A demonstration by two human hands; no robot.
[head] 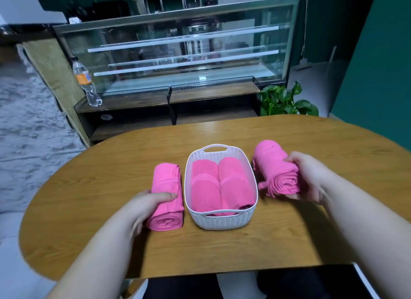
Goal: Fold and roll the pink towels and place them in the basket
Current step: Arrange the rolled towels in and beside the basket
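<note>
Two rolls are grasped: the left pink towel roll (165,196) by the left hand (146,207), the right pink towel roll (273,167) by the right hand (309,178), flanking the white basket (222,222), axes toward the far edge of the table (111,165).

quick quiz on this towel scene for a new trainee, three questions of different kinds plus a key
1. True or false: the white basket is empty.
2. The left grip holds a pink towel roll. Where does that roll lie?
A in the basket
B on the wooden table, left of the basket
C on the person's lap
3. Short answer: what does the right grip hold, and on which side of the basket?

Key
1. False: rolled pink towels lie in it.
2. B
3. A second pink roll, right of the basket.
</note>
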